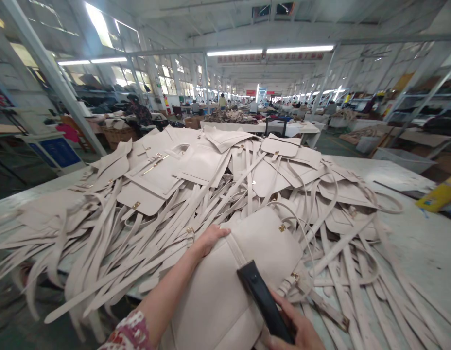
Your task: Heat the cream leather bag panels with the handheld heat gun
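The person's left hand [209, 240] is resting at the upper edge of a cream bag [211, 296], its fingers reaching toward a stitched band [237, 250]; whether they are gripping the edge or only pressing on it, one cannot tell. The right hand [298, 323] is holding a black tool [264, 299], fingers wrapping around its lower part. The tool is slanting across the bag, its upper end covering the lower end of the band; whether it is touching the leather is hard to tell. The bag is lying at the near side of the table [415, 238], in front of the person, with a gold clasp [282, 228] showing near its upper right corner and a buckle [294, 275] sitting just beside its right side. A patterned sleeve [129, 333] is covering part of the left arm.

Beyond the bag, a wide pile [199, 163] of cream pieces is spreading over the table, and long straps [101, 238] are trailing over the near left edge. A yellow packet [440, 194] is lying at the far right. Past the table, a co-worker [138, 112] is showing on the left, and ceiling lights [300, 49] are glowing above.
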{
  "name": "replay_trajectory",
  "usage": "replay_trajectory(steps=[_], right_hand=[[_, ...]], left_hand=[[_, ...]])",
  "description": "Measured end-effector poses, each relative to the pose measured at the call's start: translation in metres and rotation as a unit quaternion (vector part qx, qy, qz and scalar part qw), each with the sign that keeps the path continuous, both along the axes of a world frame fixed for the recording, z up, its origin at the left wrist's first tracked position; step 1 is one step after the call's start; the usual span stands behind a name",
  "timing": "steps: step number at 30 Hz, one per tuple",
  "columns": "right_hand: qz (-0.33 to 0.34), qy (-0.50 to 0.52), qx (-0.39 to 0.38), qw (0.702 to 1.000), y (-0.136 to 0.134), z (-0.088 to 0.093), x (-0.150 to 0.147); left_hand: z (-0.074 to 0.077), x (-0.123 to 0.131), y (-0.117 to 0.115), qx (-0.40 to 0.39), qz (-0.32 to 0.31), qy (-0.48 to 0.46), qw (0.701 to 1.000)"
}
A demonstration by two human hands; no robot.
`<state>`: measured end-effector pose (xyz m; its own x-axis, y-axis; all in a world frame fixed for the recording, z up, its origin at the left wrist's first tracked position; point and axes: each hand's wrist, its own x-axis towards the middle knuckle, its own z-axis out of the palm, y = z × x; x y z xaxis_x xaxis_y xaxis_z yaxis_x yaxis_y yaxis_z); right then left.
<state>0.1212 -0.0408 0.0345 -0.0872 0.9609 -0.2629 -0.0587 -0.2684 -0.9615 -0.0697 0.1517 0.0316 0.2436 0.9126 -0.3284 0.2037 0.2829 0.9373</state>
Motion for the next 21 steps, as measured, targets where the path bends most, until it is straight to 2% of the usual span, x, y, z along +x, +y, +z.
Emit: replay_trajectory(steps=[2, 5, 7, 9, 11, 13, 14, 16, 21], right_hand=[[-0.016, -0.01, -0.007, 1.0, -0.006, -0.004, 0.001], [-0.051, -0.056, 0.036, 0.996, 0.004, 0.005, -0.006], [-0.077, -0.076, 0.067, 0.992, 0.013, 0.014, -0.01], [-0.085, -0.076, 0.048, 0.992, 0.017, 0.019, -0.009], [-0.089, -0.06, 0.008, 0.994, 0.012, 0.017, -0.002], [-0.103, -0.044, -0.011, 0.994, 0.002, 0.01, 0.007], [-0.11, -0.036, -0.012, 0.993, -0.004, 0.007, 0.012], [-0.108, -0.025, -0.009, 0.994, -0.014, 0.0, 0.018], [-0.078, -0.041, -0.028, 0.996, -0.028, -0.005, 0.024]], left_hand=[[-0.002, 0.003, 0.002, 0.024, -0.01, 0.027, 0.999], [-0.003, 0.005, 0.002, 0.085, -0.009, 0.086, 0.993], [-0.001, 0.003, -0.004, 0.141, 0.015, 0.125, 0.982], [0.0, -0.001, -0.016, 0.229, 0.035, 0.169, 0.958], [-0.002, -0.004, -0.03, 0.363, -0.001, 0.231, 0.903], [-0.005, -0.004, -0.044, 0.48, -0.098, 0.291, 0.822], [-0.007, -0.003, -0.049, 0.511, -0.148, 0.314, 0.786], [-0.01, 0.002, -0.055, 0.527, -0.214, 0.347, 0.746], [-0.008, 0.017, -0.05, 0.56, -0.286, 0.404, 0.664]])
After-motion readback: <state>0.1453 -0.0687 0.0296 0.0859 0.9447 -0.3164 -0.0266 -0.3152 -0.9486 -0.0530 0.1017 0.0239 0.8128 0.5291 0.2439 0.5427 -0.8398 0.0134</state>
